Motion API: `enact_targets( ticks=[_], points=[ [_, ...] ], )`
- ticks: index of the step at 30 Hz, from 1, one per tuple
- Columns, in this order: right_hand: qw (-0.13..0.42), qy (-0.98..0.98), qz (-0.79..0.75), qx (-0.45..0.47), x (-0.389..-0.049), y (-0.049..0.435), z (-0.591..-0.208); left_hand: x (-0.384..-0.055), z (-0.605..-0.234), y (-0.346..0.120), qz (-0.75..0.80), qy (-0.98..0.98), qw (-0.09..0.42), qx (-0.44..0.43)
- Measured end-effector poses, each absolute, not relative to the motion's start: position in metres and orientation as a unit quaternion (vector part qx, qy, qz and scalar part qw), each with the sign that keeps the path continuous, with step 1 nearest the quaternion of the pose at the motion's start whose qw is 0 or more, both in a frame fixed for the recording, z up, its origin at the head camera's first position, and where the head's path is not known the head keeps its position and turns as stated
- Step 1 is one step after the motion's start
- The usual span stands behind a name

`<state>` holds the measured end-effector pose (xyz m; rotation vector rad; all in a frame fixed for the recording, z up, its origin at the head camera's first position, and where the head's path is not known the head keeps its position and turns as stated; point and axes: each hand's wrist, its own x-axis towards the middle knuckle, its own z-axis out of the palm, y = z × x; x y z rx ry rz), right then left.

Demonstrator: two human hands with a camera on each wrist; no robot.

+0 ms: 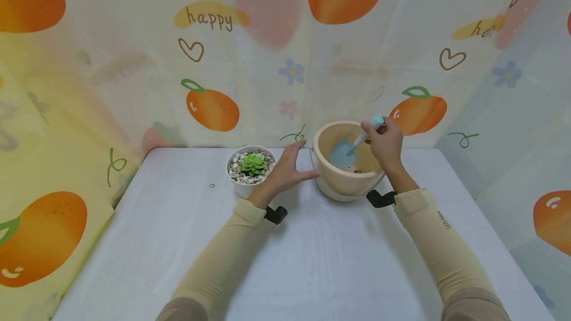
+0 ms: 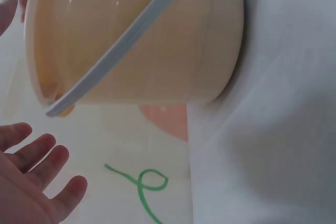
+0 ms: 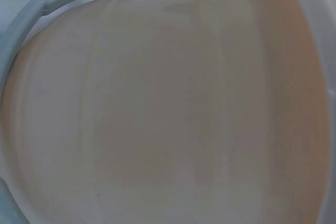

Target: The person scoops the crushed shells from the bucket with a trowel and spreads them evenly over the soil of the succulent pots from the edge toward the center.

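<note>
A peach-coloured bucket (image 1: 330,177) stands toward the back of the table. My right hand (image 1: 387,143) grips the handle of a small shovel with a light blue blade (image 1: 341,155), which reaches down inside the bucket. A few small brownish bits show at the bottom. My left hand (image 1: 284,171) is held with fingers spread, between the bucket and a potted succulent (image 1: 252,163). In the left wrist view, the left fingers (image 2: 55,163) are apart from the bucket wall (image 2: 163,51), near its grey handle (image 2: 123,45). The bucket's side (image 3: 157,103) fills the right wrist view.
The succulent's white pot (image 1: 243,189) holds pale pebbles and stands left of the bucket. A white cloth covers the table (image 1: 330,261). Printed curtains (image 1: 258,73) hang close behind and along both sides. A tiny ring-like mark (image 1: 211,186) shows on the cloth at left.
</note>
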<state>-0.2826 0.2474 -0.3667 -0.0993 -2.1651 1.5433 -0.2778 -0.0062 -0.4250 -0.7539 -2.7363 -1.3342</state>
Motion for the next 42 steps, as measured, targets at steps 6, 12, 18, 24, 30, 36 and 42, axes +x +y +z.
enact_targets(
  ticks=[6, 12, 18, 24, 30, 36, 42],
  points=[
    [0.216, -0.848, 0.484, 0.001, -0.284, 0.243, -0.374, -0.278, -0.431, 0.007, -0.426, -0.868, 0.002, -0.253],
    [0.178, -0.899, 0.4, 0.031, -0.284, 0.236, -0.377, -0.277, -0.434, 0.015, -0.435, -0.866, -0.009, -0.246],
    [0.145, -0.913, 0.376, 0.069, -0.288, 0.224, -0.375, -0.277, -0.433, 0.02, -0.423, -0.875, 0.006, -0.234],
    [0.141, -0.901, 0.409, 0.038, -0.289, 0.217, -0.372, -0.277, -0.433, 0.024, -0.414, -0.882, 0.008, -0.227],
    [0.097, -0.86, 0.497, -0.067, -0.289, 0.225, -0.371, -0.275, -0.435, 0.025, -0.415, -0.882, 0.011, -0.224],
    [0.074, -0.786, 0.6, -0.127, -0.289, 0.235, -0.365, -0.276, -0.434, 0.024, -0.413, -0.883, 0.02, -0.223],
    [0.065, -0.747, 0.641, -0.163, -0.29, 0.248, -0.362, -0.277, -0.434, 0.024, -0.414, -0.882, 0.009, -0.224]
  ],
)
